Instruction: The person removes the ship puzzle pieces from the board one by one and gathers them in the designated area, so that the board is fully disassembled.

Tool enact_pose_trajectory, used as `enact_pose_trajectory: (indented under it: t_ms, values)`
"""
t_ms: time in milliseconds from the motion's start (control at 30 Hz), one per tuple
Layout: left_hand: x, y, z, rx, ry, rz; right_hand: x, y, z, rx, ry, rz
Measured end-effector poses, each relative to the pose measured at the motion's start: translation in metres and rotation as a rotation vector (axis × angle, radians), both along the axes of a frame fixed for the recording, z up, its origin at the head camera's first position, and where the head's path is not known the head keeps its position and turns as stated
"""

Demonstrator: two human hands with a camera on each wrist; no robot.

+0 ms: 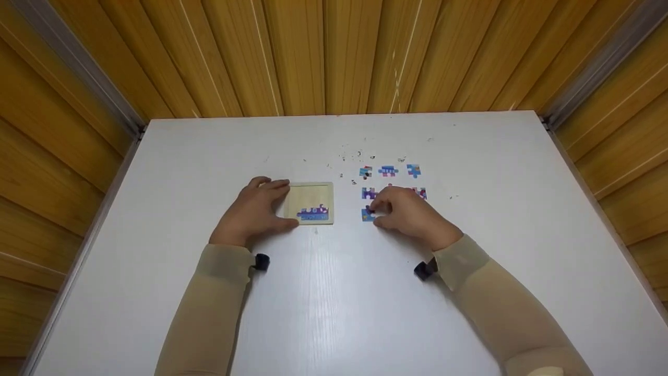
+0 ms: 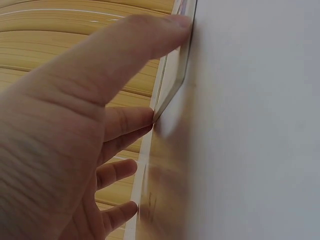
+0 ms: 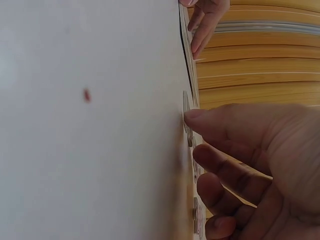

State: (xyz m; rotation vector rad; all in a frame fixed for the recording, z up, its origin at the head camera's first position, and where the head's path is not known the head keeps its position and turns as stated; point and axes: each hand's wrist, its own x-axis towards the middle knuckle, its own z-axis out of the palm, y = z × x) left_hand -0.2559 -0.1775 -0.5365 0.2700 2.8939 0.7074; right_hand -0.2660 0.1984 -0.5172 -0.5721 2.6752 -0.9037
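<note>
My left hand (image 1: 254,209) grips the left side of a square wooden puzzle tray (image 1: 330,201), its thumb at the near edge and a finger at the far edge. Along the bottom right of the tray lie joined purple and blue puzzle pieces (image 1: 314,213). On the right, my right hand (image 1: 409,214) pinches a blue puzzle piece (image 1: 366,215) with a yellow mark between thumb and index finger. Seen from the right wrist, the thumb (image 3: 200,117) touches that thin piece (image 3: 186,112) at the tabletop. The right hand partly covers other pieces behind it.
Loose pieces lie in rows beyond the right hand, among them a striped blue piece (image 1: 388,170), a blue corner piece (image 1: 413,170) and a purple piece (image 1: 369,192). Small dark specks (image 1: 359,154) dot the white table (image 1: 323,313). Wood-patterned walls (image 1: 344,57) surround it.
</note>
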Motion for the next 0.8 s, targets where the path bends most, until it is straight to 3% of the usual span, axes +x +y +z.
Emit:
enact_pose_trajectory:
  t_ms: [233,467,800]
  values:
    - [0.001,0.002,0.001,-0.005,-0.008,0.02,0.004,-0.011,0.009,-0.059,-0.03,0.001]
    - [0.001,0.004,0.0,-0.01,-0.005,0.022,0.008,-0.043,0.024,-0.103,-0.055,0.024]
    - [-0.001,0.001,-0.001,-0.026,0.001,-0.001,0.008,-0.096,0.044,-0.303,-0.095,0.04]
